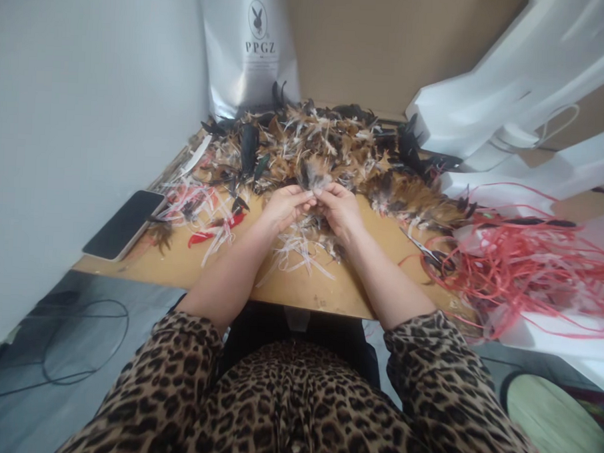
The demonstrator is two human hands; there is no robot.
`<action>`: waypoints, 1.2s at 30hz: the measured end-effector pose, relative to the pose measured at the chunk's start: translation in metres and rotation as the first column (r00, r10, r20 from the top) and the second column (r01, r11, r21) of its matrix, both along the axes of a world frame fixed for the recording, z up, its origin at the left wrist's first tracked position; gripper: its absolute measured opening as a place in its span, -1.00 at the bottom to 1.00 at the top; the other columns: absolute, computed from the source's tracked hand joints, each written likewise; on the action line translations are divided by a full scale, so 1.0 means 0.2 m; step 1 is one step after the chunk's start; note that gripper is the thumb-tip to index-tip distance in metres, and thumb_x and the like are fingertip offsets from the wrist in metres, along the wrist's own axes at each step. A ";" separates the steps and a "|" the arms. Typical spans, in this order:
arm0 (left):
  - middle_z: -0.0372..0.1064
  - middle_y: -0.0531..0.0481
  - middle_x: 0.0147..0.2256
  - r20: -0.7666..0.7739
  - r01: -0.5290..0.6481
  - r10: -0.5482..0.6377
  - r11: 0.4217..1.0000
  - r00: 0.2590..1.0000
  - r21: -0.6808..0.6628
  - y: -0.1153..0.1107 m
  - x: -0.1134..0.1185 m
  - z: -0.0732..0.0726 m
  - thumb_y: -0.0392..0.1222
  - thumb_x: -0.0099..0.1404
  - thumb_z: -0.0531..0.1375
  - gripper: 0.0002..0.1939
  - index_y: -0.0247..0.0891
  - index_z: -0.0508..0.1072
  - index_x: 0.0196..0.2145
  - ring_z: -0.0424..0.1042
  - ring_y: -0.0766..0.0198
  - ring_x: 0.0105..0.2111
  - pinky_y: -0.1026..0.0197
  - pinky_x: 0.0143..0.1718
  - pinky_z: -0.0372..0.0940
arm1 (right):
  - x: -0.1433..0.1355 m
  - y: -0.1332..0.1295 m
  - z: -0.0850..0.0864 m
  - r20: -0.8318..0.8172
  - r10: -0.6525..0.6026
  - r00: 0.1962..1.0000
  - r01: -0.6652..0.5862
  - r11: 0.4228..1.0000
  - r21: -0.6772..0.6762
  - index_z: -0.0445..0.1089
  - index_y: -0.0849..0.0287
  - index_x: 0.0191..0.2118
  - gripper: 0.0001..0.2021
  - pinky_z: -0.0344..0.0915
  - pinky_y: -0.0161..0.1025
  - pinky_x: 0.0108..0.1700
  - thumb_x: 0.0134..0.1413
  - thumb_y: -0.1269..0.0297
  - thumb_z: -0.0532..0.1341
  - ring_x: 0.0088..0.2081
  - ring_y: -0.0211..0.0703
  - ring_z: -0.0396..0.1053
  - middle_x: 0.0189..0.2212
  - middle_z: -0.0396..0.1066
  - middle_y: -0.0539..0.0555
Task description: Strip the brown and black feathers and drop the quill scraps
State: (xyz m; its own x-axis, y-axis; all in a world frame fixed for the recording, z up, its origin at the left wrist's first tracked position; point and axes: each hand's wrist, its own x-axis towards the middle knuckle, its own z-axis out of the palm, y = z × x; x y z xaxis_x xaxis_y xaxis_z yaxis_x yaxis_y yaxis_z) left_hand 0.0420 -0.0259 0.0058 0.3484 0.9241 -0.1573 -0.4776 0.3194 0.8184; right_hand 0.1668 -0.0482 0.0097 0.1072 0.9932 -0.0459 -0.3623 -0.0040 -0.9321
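Observation:
Both my hands meet over the middle of the tan table [309,290]. My left hand [287,206] and my right hand [339,209] pinch the base of a small grey and brown feather bunch [317,172], their fingertips nearly touching. Behind them lies a wide heap of brown, white and black feathers [296,136]. Just below my hands are more feathers and thin white strips [303,250] spread on the tabletop.
A phone [123,225] lies at the table's left edge, near red feathers [201,237]. Scissors [428,252] rest right of my hands, beside tangled pink strips [525,273]. A silver bag [258,78] stands behind; white sheets [487,101] hang at the right.

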 end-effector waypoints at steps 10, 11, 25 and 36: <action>0.44 -0.02 -0.54 -0.112 0.030 -0.021 0.996 0.993 0.086 -0.01 0.00 0.01 -0.39 0.02 0.32 -0.88 -0.43 0.44 -0.45 0.41 0.49 -0.55 0.47 -0.48 0.28 | 0.05 0.01 0.01 0.020 0.026 0.999 -0.027 0.998 0.062 0.36 0.20 -0.55 -0.69 0.21 -0.40 -0.50 -0.42 0.17 0.45 -0.61 -0.42 0.25 -0.65 0.37 -0.09; 0.45 -0.02 -0.54 -0.111 0.031 -0.022 0.996 0.994 0.087 0.00 0.00 0.01 -0.39 0.03 0.32 -0.88 -0.43 0.45 -0.44 0.42 0.48 -0.54 0.47 -0.48 0.28 | 0.05 0.02 0.00 0.032 0.015 0.999 -0.017 0.998 0.068 0.36 0.20 -0.56 -0.69 0.22 -0.39 -0.49 -0.42 0.17 0.45 -0.61 -0.41 0.25 -0.66 0.37 -0.09; 0.46 -0.06 -0.53 -0.106 0.075 -0.068 0.995 0.992 0.069 0.01 -0.01 -0.02 -0.43 0.07 0.28 -0.95 -0.46 0.47 -0.45 0.44 0.46 -0.52 0.48 -0.48 0.29 | 0.06 0.04 -0.04 0.145 -0.055 0.988 0.041 0.994 0.104 0.42 0.19 -0.53 -0.75 0.25 -0.36 -0.41 -0.35 0.18 0.42 -0.57 -0.38 0.29 -0.61 0.40 -0.10; 0.43 -0.03 -0.58 -0.254 0.088 -0.066 0.993 0.965 0.074 0.02 -0.01 -0.02 -0.42 0.03 0.29 -0.95 -0.45 0.47 -0.49 0.39 0.47 -0.59 0.44 -0.51 0.27 | 0.06 0.01 -0.02 0.233 -0.037 0.972 0.015 0.995 0.096 0.43 0.17 -0.53 -0.79 0.28 -0.32 -0.39 -0.34 0.19 0.40 -0.55 -0.32 0.31 -0.61 0.42 -0.09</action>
